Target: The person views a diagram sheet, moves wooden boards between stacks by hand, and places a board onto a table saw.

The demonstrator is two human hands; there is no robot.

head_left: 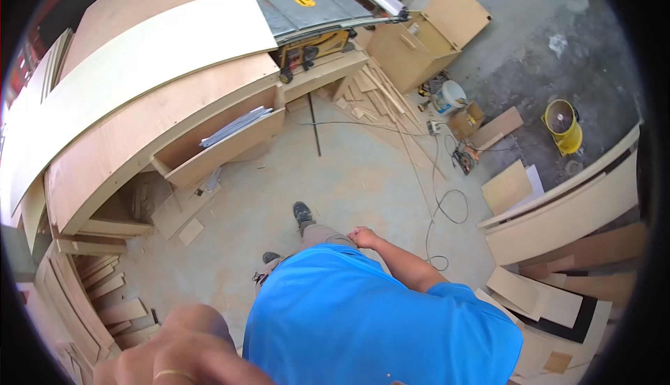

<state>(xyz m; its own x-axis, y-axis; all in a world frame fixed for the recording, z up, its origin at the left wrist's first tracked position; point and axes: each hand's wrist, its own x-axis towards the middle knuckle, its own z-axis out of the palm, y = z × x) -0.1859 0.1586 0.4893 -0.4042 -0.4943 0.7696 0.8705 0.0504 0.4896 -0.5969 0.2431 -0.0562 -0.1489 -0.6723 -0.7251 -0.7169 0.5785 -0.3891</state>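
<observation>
My left hand (178, 350) is large and close to the camera at the lower left, with a ring on one finger. The frame's edge cuts off part of it, so whether its fingers grip anything is hidden. Beside my thigh, over the floor, hangs my right hand (363, 237), its fingers curled in with nothing visible in them. A blue shirt (363, 315) covers my body, and one dark shoe (301, 212) is stepped forward on the dusty floor (335, 168).
At the upper left, a pale board (160, 57) lies on a bench beside a table saw (307, 4). Below is an open drawer (223, 144). Rightward are a cable (447, 207), a power tool (464, 158), a white bucket (450, 97), a yellow drum-shaped thing (569, 137) and stacked panels (572, 210).
</observation>
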